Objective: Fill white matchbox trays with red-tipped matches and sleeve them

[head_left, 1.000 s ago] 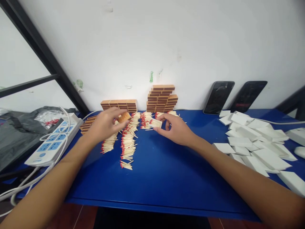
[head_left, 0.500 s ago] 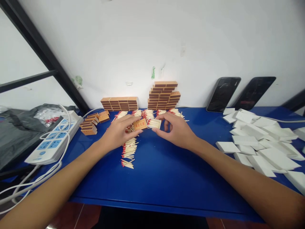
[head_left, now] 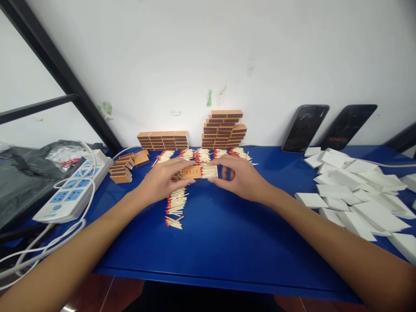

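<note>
Two hands meet above the middle of the blue table [head_left: 227, 242], each at one end of a single matchbox. The left hand [head_left: 162, 182] pinches the orange matchbox sleeve [head_left: 192, 172] between thumb and fingertips, its printed face turned up. The right hand [head_left: 243, 177] pinches the white tray of matches [head_left: 209, 171], whose end meets the sleeve's right opening; whether it has entered is hard to tell from here. Both forearms reach in from the near edge of the table, wrists low, fingers curled.

Behind the sleeve, against the white wall, stand two stacks of finished orange boxes: a low stack [head_left: 163, 141] to the left and a taller stack [head_left: 223, 129] to the right. Farther left of the sleeve lies a third, smaller cluster of orange boxes [head_left: 125, 169], loosely piled. Loose red-tipped matches [head_left: 175, 203] lie in rows beneath and behind the sleeve, one row running toward the near edge under the left hand.

Well to the right of the sleeve is a heap of white empty trays [head_left: 354, 195], too jumbled to count. Two dark phones [head_left: 303, 128] lean on the wall behind that heap. Far left of the sleeve sit one white power strip [head_left: 73, 188] with blue sockets, its white cables [head_left: 39, 255] trailing off the table, and a grey plastic bag [head_left: 22, 177] beyond it.
</note>
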### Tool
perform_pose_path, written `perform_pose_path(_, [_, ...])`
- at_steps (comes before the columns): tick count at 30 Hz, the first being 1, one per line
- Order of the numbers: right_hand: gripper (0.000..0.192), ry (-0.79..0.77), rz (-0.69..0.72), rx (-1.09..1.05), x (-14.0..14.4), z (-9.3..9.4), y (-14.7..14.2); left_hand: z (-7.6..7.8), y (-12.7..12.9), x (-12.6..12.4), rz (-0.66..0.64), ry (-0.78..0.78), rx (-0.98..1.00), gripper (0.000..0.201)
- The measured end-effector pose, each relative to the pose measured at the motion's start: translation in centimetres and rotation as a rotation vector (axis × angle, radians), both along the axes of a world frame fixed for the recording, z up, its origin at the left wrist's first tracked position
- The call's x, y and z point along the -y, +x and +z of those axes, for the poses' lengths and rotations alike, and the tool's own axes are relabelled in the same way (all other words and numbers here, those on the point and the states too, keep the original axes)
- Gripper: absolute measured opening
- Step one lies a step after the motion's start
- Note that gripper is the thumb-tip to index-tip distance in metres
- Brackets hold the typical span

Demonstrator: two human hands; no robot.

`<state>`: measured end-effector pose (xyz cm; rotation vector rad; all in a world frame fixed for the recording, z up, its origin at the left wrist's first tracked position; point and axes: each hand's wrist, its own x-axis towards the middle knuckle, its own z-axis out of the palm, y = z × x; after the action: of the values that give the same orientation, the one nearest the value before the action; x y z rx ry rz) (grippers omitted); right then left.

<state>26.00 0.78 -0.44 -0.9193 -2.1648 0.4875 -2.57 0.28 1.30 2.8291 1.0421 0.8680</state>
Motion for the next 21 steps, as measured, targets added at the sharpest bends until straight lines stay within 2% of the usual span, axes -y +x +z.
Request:
perform_pose_path(5, [0.038, -0.120, 0.010, 0.027, 0.1, -0.1, -0.2, -0.3, 0.2, 0.0, -0.019, -0.038, -0.019, 0.051])
perform_pose_path(10, [0.040, -0.258, 0.059, -0.026, 0.2, -0.2, -0.5, -0.1, 0.7, 0.5, -0.070, -0.078, -0.031, 0.040])
perform_pose_path(14, [0.044, -0.358, 0.089, -0.059, 0.7, 0.1, -0.6, -0.1, 1.0, 0.9, -0.060, -0.140, -0.019, 0.034])
perform_pose_path(17, [0.037, -0.299, 0.022, -0.053, 0.1, 0.2, -0.4, -0.3, 1.2, 1.0, -0.039, -0.164, -0.046, 0.030])
perform_pose_path(21, [0.022, -0.085, -0.225, 0.015, -2.2, -0.5, 0.0, -0.6, 1.4, 1.1, -0.059, -0.181, -0.039, 0.028])
